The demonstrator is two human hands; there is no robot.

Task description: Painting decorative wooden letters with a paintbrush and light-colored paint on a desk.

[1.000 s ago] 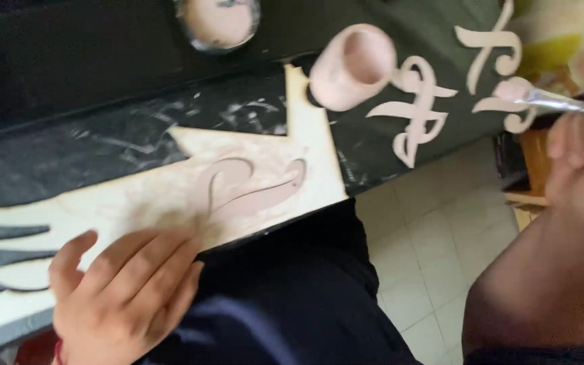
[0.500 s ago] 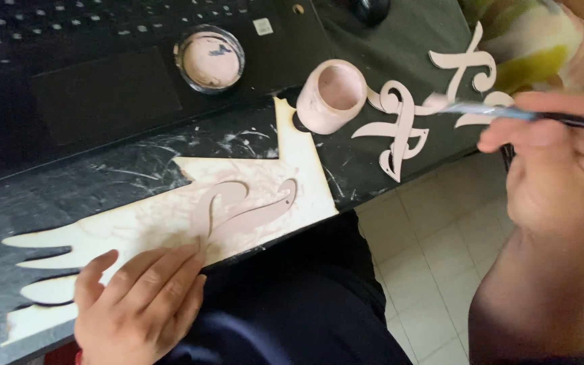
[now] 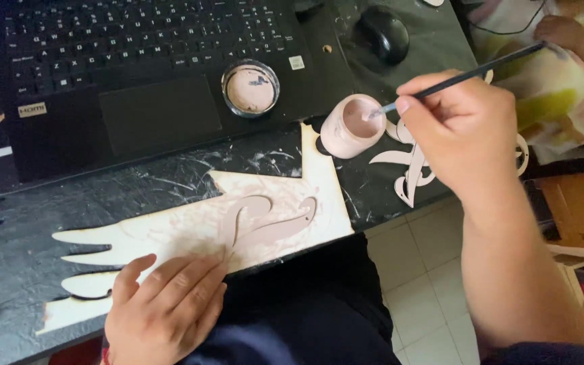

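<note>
Two hands worked in the head view: the right hand (image 3: 464, 125), fingers pinching a light, slender paintbrush (image 3: 468, 73), dipped it in the small paint pot (image 3: 351, 126), while the left hand (image 3: 163, 311), fingers flat and grasping nothing, pinned the thin, stiff, probably breakable wing cutout (image 3: 197, 226) just below that pot on the tabletop (image 3: 8, 270).

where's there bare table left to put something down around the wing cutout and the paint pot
The widest bare patch of the dark paint-smeared table lies left, between the black laptop and the pale wooden wing cutout. A narrower strip runs between them. Crowded around the small pink paint pot: right hand, thin brush, curly wooden cutouts.
</note>
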